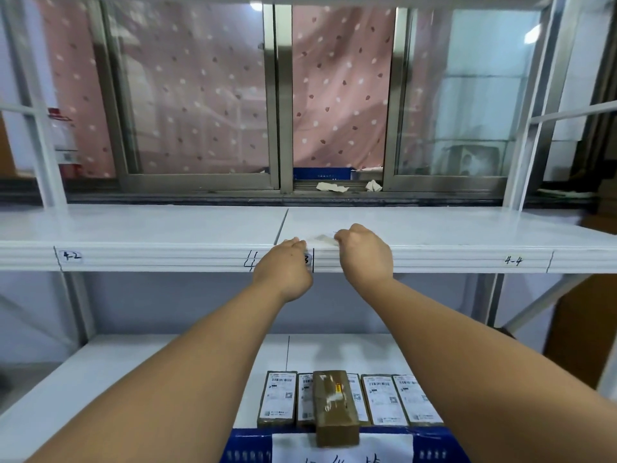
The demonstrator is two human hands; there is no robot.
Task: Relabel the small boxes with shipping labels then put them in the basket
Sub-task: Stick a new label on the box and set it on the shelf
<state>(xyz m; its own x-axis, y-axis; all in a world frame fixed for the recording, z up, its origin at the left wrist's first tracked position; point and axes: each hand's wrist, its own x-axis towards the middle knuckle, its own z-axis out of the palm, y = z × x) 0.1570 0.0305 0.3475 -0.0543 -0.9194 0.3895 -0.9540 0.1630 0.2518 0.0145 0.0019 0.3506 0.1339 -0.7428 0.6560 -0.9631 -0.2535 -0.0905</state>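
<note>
- My left hand (pixel 283 269) and right hand (pixel 365 253) are raised to the front edge of the upper white shelf (pixel 133 235).
- The fingers of both hands are curled, pinching opposite ends of a blurred white paper strip (pixel 323 240).
- Below, labelled small boxes (pixel 380 399) lie in a row on the lower shelf (pixel 100 379).
- A plain brown box (pixel 335 406) rests on top of them, overhanging the blue basket (pixel 247 446).

A white metal upper shelf (pixel 167 228) runs across the view, its front edge hand-marked "4-2" (pixel 71 255) and "4-4" (pixel 513 260); a lower shelf (pixel 100 379) sits beneath. Behind stands a sliding window (pixel 283 95) in a grey metal frame, backed by a pink dotted curtain (pixel 200 78). Ceiling lights (pixel 256 6) reflect in the glass. Paper scraps (pixel 330 186) lie on the sill. Brown cardboard (pixel 574 329) stands at right.
</note>
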